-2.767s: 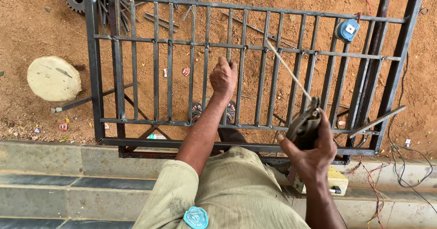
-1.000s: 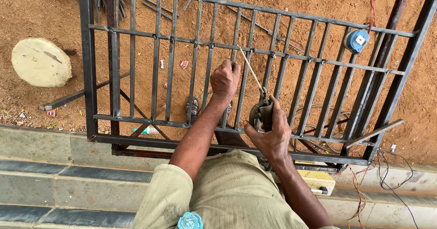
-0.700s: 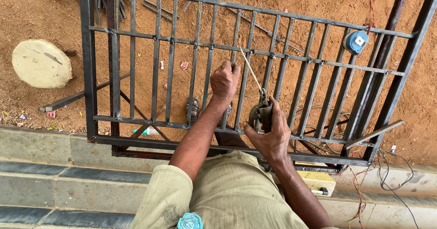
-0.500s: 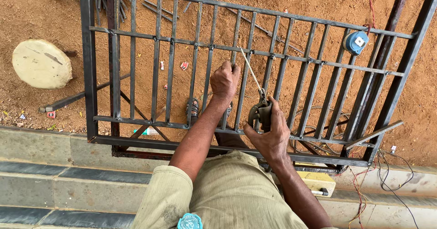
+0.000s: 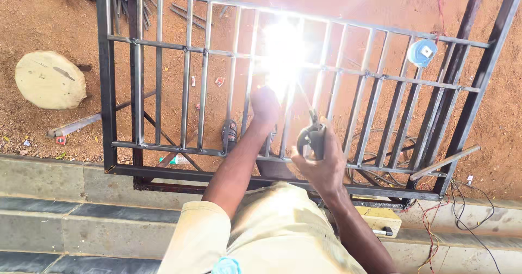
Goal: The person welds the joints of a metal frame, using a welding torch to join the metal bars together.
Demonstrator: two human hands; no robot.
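A dark metal gate frame (image 5: 106, 89) fills most of the view, lying flat over red-brown sandy ground (image 5: 43, 13), its long side running from the left edge to the right. It is built of heavy outer rails, two thinner cross rails and many slim upright bars; the steel looks bare and dull, with small weld beads where bars meet rails. A white welding glare (image 5: 283, 51) blazes at upper centre on the upper cross rail, washing out the bars around it. Grey stone steps (image 5: 65, 219) cross the lower part of the frame. A pale round stone (image 5: 50, 80) sits at middle left, beside the gate.

The left hand (image 5: 265, 106), at centre just under the glare, rests on the bars; whether its fingers are clenched cannot be told. The right hand (image 5: 321, 162), lower right of centre, is clenched around a dark electrode holder (image 5: 311, 137), whose thin rod (image 5: 303, 97) slants up towards the glare.

A blue tape roll (image 5: 422, 52) lies on the gate at upper right.
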